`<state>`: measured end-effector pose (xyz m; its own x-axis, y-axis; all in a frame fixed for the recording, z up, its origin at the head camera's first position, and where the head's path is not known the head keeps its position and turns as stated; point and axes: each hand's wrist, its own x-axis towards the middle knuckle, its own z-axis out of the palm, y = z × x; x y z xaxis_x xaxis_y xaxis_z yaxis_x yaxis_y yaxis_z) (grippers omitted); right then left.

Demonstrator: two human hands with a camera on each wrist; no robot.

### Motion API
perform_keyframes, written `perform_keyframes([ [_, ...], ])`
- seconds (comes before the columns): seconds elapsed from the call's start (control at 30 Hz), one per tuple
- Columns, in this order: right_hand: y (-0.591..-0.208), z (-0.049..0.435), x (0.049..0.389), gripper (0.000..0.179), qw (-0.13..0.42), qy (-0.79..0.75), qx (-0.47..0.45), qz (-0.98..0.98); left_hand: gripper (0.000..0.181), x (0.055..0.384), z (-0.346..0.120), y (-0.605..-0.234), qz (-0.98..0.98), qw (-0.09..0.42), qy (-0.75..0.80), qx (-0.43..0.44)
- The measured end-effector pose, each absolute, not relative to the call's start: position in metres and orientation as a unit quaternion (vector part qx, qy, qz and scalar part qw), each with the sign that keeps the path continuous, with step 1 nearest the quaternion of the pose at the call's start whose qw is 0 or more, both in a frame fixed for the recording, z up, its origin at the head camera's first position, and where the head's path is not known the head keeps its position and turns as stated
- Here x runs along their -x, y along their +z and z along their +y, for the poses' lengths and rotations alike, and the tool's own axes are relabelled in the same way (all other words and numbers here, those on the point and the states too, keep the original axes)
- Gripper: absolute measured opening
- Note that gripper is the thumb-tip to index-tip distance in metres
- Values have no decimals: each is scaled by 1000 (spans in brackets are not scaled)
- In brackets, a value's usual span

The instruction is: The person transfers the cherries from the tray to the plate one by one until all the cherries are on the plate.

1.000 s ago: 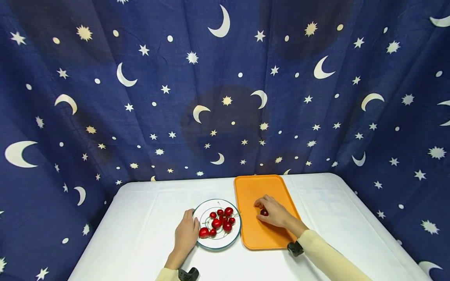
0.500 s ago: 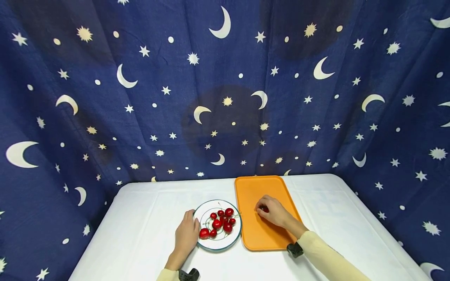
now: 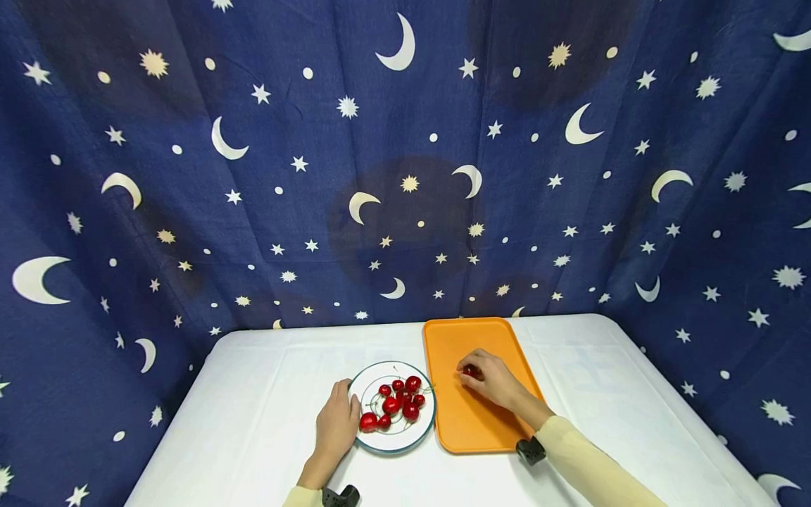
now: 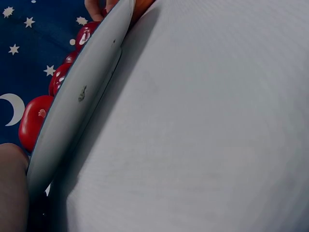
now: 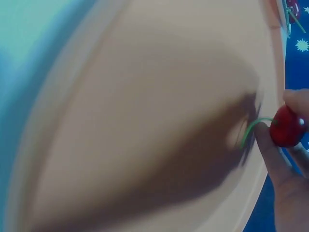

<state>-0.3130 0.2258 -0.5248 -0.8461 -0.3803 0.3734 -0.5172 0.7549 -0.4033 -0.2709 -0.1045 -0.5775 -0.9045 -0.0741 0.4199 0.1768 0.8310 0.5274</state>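
Observation:
My left hand (image 3: 336,419) holds the left rim of a white plate (image 3: 412,435) with a dark green edge; its thumb lies at the rim. Several red cherries, some with stems, lie on this plate. From the left wrist, the plate's pale underside (image 4: 72,111) shows side-on, with a large red cherry (image 4: 35,121) beside the digit at the rim. Over the orange tray (image 3: 456,338), my right hand (image 3: 491,380) pinches a dark red cherry (image 5: 286,128) between thumb and fingers. A curved green stem (image 5: 251,126) sticks out from that cherry.
The tray lies right of the plate, close beside its rim. A white cloth (image 3: 266,380) covers the table. Behind and at both sides hangs a blue curtain (image 3: 285,176) with moons and stars. A dark band (image 3: 531,451) sits on each wrist.
The cherry in my right hand has risen slightly toward the fingertips and shows more plainly between them. My left hand and the plate stay where they were.

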Motion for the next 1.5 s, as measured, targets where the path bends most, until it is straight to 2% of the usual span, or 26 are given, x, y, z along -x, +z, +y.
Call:
perform_keyframes([
  [0.33,-521,217,317,25,128,277,-255,-918,29,271,-104,-577,-931,217,-294,29],
  [0.63,-516,203,316,24,117,287,-275,-910,29,272,-105,-580,-930,215,-296,27],
  [0.87,-513,191,316,31,95,292,-283,-908,29,272,-106,-581,-929,217,-297,27],
  [1.2,-513,180,318,24,85,287,-293,-908,29,273,-105,-580,-928,221,-297,29],
  [1.5,-515,173,317,25,66,306,-322,-894,29,273,-105,-580,-928,219,-300,29],
])
